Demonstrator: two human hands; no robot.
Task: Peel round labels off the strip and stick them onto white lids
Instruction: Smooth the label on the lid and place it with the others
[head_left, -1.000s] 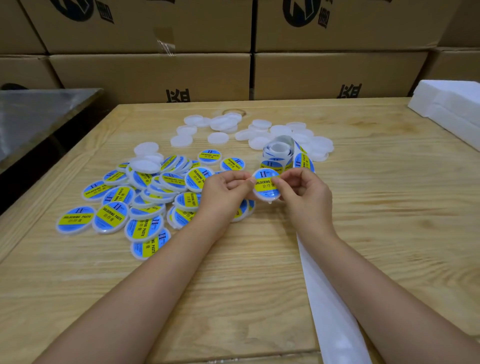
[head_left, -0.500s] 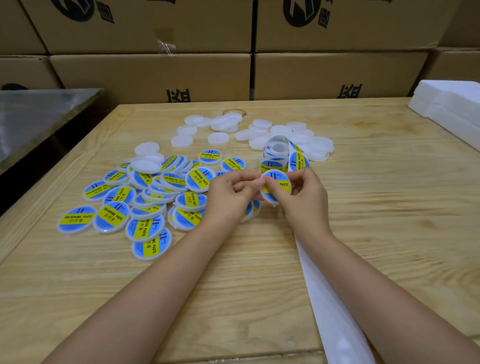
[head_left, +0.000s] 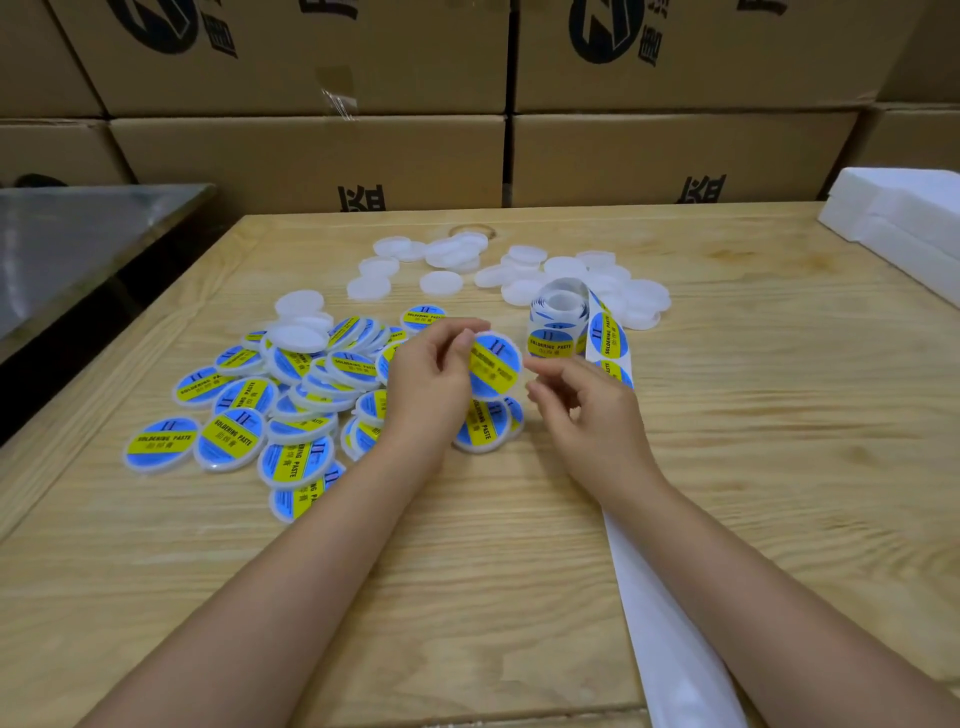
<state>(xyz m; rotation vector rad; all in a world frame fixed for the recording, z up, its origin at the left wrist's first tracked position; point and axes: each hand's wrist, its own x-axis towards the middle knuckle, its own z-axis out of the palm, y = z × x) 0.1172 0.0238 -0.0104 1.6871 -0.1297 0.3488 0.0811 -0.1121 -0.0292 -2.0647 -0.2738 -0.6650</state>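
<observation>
Pinching labelled lid (head_left: 494, 365), left hand (head_left: 426, 387); face toward camera, yellow band (head_left: 492, 375) slanted.

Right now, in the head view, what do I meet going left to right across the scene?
Steel table → pile of labelled lids → left hand → held labelled lid → right hand → white foam blocks.

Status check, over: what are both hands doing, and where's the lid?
Left hand pinches labelled lid by its edge, off the table. Right hand beside it, apart, holding nothing. Label strip runs under right hand; nothing in the way.
</observation>
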